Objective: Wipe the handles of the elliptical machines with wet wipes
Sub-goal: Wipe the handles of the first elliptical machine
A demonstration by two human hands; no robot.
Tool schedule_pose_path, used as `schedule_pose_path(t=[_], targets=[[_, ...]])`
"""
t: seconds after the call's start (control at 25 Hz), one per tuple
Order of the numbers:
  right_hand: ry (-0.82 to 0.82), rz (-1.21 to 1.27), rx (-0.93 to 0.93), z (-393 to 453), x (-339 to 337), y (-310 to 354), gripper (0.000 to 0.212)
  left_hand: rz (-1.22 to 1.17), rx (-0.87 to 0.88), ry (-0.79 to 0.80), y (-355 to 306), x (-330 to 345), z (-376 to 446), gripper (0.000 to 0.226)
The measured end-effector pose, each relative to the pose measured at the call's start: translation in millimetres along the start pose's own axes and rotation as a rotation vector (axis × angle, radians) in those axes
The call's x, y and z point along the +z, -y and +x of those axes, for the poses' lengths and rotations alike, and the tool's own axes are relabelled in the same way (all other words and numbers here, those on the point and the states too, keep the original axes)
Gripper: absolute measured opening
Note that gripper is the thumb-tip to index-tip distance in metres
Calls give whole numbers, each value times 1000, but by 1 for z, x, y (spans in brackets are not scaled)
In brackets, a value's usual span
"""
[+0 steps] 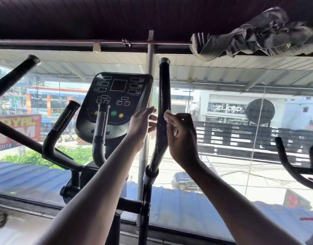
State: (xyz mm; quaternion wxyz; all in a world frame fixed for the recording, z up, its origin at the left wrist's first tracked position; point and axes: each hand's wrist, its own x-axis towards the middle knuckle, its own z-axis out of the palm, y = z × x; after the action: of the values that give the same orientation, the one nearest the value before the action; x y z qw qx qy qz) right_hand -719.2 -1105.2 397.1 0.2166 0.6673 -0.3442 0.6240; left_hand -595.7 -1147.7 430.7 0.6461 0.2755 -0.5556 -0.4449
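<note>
- Your right hand (pixel 181 137) pinches a small white wet wipe (pixel 167 115) w/ curled fingers, pressed against the right side of the tall black handle (pixel 163 110), about mid-height on the bar.
- Your left hand (pixel 143 122) holds nothing: fingers straight, just beside the handle's left side. Can't tell if they actually touch the bar.
- Risk: the handle swings on its pivot. Nothing steadies it, so pressure from the wipe could push it away & the wipe skates instead of cleaning. Prob. best to brace w/ the left.
- Risk: the wipe is bunched small in your fingertips. Only a narrow strip of bar gets contact, so the back & far side likely get missed unless you wrap it round.
- Risk: a thin pinch on a wet wipe can slip, esp. on a long stroke up to the end cap (pixel 164 60); it'd drop down by the frame.
- Risk: the console (pixel 115 103) sits close to your left hand. A stray nudge could press its buttons or smear it.
- Still to do, by the look of it: the short inner grips (pixel 101 121) & the far left handle (pixel 14 76).
</note>
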Motion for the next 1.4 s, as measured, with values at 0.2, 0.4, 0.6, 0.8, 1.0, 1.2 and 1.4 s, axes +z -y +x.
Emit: schedule_pose_path(t=[0.2, 0.4, 0.6, 0.8, 1.0, 1.2, 1.4], targets=[[30, -57, -142, -3, -11, -3, 22, -19, -31, -30, 12, -6, -3, 20], [132, -323, -266, -12, 4, 5, 24, -78, -86, -80, 26, -10, -11, 19], [80, -362, -283, -14, 4, 5, 23, -108, -121, -125, 38, -11, -23, 18], [140, -460, -400, -50, 12, -5, 20, -127, -122, -130, 42, -15, -32, 17], [85, -266, -281, -53, 7, -13, 21, -146, -137, -186, 58, -21, -42, 16], [83, -145, -107, -86, 10, -27, 16, -135, -134, -221, 73, -16, -60, 13], [-67, -20, 77, -76, 14, -3, 11, -268, -47, -223, 79, 4, -95, 19]])
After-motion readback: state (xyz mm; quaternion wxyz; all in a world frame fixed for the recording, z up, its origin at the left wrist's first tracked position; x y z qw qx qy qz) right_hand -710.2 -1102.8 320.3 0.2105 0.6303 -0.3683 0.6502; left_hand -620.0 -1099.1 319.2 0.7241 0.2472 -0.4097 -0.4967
